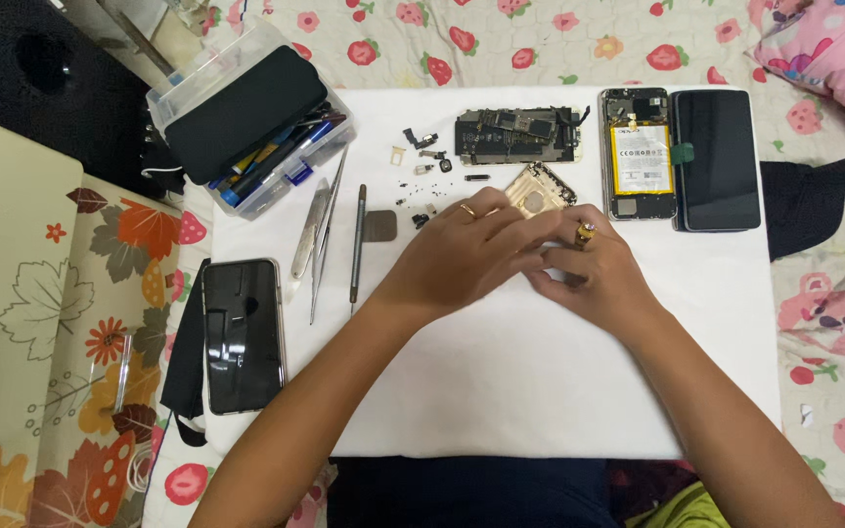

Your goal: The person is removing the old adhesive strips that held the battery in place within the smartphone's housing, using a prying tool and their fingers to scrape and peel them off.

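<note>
**White sheet, phone in pieces**

White cloth (501, 391) covers the work surface, and in the head view both hands meet at its middle. The left hand (462, 256) lies partly over the right hand (594, 274), fingers bunched together over something small; what they pinch is hidden, so I cannot tell whether they are holding a part or only touching. Just beyond the fingertips lies a gold metal shield plate (537, 191), touching or nearly touching the left hand.

The teardown looks well advanced: the phone's open rear frame with its battery (640, 154) lies at the far right, beside a detached dark screen panel (717, 159). The bare circuit board (517, 136) sits apart from it, with tiny screws and small parts (424, 166) scattered to its left. The battery remains seated in the frame.

Left of the hands lie tweezers (322, 235) and a thin screwdriver (357, 244), unused. A second, whole phone (243, 334) rests at the cloth's left edge, near a clear tool box (246, 117).
</note>
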